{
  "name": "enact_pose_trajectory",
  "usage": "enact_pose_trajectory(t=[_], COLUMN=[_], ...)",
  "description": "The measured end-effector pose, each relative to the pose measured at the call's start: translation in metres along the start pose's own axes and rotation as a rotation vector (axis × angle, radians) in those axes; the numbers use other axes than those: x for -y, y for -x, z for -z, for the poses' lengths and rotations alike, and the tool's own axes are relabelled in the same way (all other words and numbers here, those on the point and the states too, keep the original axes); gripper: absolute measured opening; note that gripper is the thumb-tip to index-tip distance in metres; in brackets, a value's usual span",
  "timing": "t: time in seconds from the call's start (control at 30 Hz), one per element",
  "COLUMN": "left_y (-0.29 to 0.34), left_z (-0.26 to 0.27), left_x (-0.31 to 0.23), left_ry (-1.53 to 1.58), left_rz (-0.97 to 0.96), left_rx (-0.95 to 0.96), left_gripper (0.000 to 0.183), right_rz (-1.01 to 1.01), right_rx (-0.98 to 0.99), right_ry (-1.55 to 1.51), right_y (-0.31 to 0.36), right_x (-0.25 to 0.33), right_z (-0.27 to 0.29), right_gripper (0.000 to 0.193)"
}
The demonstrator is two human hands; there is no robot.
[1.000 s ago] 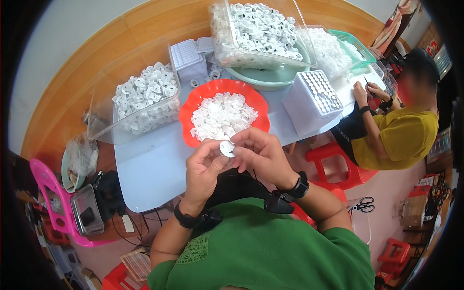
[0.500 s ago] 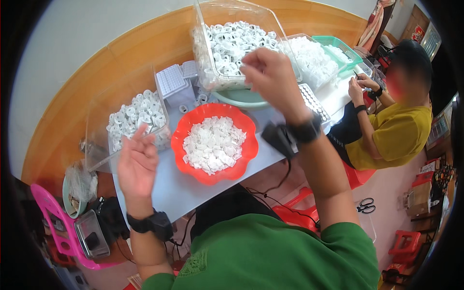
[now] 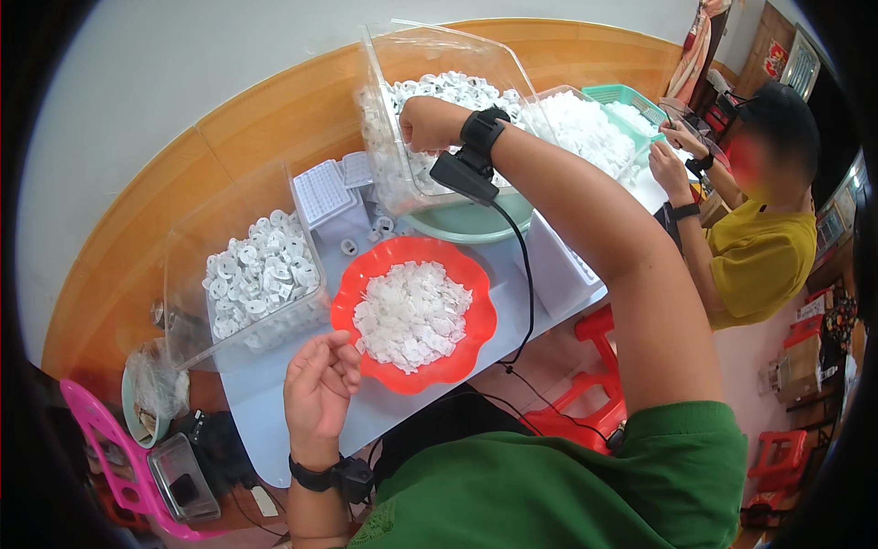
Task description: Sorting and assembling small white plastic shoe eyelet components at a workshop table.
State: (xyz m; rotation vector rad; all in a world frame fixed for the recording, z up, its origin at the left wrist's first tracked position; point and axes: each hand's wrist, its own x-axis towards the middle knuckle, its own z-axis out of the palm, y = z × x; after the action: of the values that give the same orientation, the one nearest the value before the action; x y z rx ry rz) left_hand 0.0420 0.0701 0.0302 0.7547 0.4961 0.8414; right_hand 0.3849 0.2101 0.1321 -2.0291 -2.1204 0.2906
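Observation:
My right hand (image 3: 432, 123) reaches into the large clear plastic bin (image 3: 391, 183) at the back, which is heaped with small white round plastic parts (image 3: 457, 88). Its fingers curl downward, and their tips are partly hidden, so what they hold cannot be made out. Palm up, my left hand (image 3: 320, 384) hovers by the near left rim of a red scalloped bowl (image 3: 480, 320). Those fingers are loosely bent and apart, with nothing visible in them. Small flat translucent white pieces (image 3: 412, 316) fill the bowl.
At the left stands another clear bin (image 3: 190, 306) of white parts. White grid-topped boxes (image 3: 322, 194) sit behind the bowl; a pale green basin (image 3: 476, 226) lies under the big bin. A cable hangs from my right wrist. A person in yellow (image 3: 764, 247) works at the right.
My right hand has moved left and down into the big bin. My left hand has come down and nearer, from above the left bin to beside the red bowl.

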Motion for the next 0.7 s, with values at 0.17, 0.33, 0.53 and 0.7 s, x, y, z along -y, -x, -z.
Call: enact_pose_trajectory(t=[0.17,0.33,0.53,0.7], left_y=[0.001,0.006,0.015,0.029], left_z=[0.004,-0.001,-0.022,-0.055], left_x=[0.005,0.012,0.024,0.046], left_ry=[0.003,0.027,-0.067,-0.008], left_rz=[0.026,0.038,0.016,0.096], left_rx=[-0.008,0.025,0.215,0.23], left_gripper=[0.028,0.027,0.034,0.039], right_rz=[-0.071,-0.085,0.086,0.318], right_rx=[-0.033,-0.203,0.102,0.026], right_ry=[-0.069,-0.533,-0.847,-0.725], right_y=[0.013,0.077,0.187,0.245], right_x=[-0.001,0.01,0.078,0.109], right_z=[0.011,0.042,0.019,-0.067], right_gripper=[0.005,0.01,0.006,0.011])
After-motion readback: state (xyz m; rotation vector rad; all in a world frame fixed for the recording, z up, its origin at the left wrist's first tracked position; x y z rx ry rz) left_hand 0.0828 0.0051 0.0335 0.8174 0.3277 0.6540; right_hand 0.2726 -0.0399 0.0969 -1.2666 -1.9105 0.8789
